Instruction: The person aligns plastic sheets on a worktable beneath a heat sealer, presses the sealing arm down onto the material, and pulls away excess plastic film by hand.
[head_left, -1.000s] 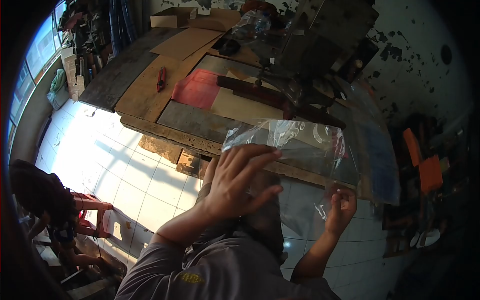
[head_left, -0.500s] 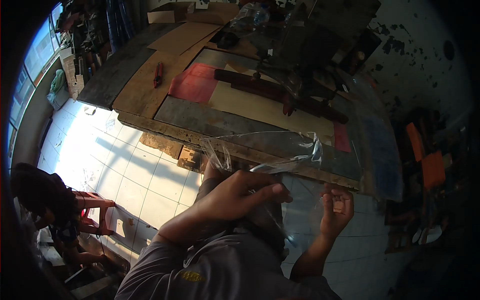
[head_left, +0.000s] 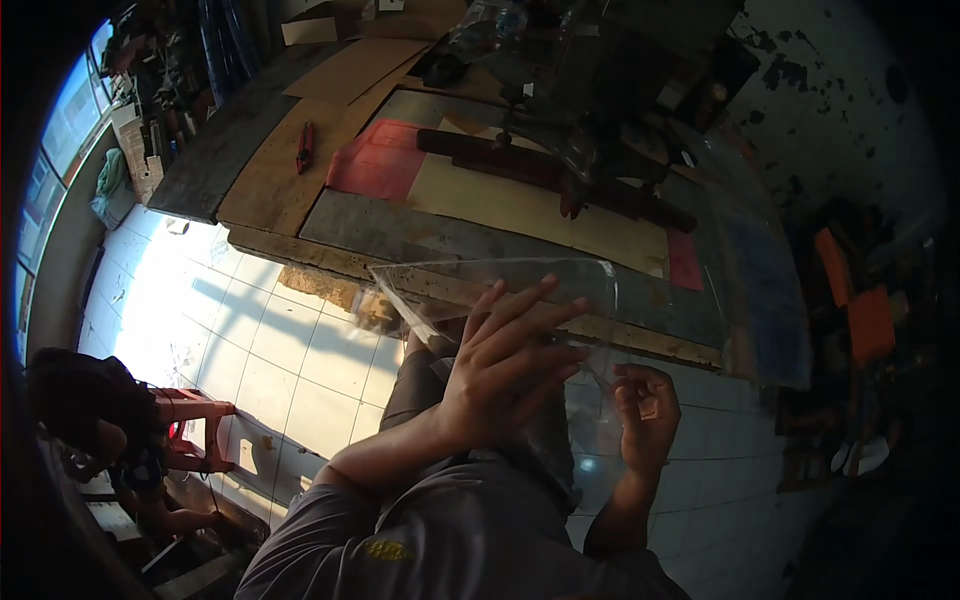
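A clear, thin plastic sheet or bag (head_left: 418, 322) hangs in front of my body, near the front edge of the worktable. Its creases and top edge catch the light. My left hand (head_left: 512, 350) lies against it, fingers stretched out and spread. On the other side, my right hand (head_left: 647, 412) is closed in a pinch at the plastic's right edge, thumb against the fingers. How much film lies between those fingertips is hard to see.
On the worktable (head_left: 360, 235) are a pale yellow sheet (head_left: 530, 212), a pink sheet (head_left: 375, 162), a dark red bar (head_left: 490, 158), a red cutter (head_left: 305, 148) and cardboard (head_left: 355, 70). Another person (head_left: 90, 420) sits at left by a red stool (head_left: 195, 432). Orange objects (head_left: 870, 325) stand right.
My left hand has gone from curled fingers to spread ones and turned upward over the plastic. The plastic looks flatter and wider. My right hand has shifted slightly left.
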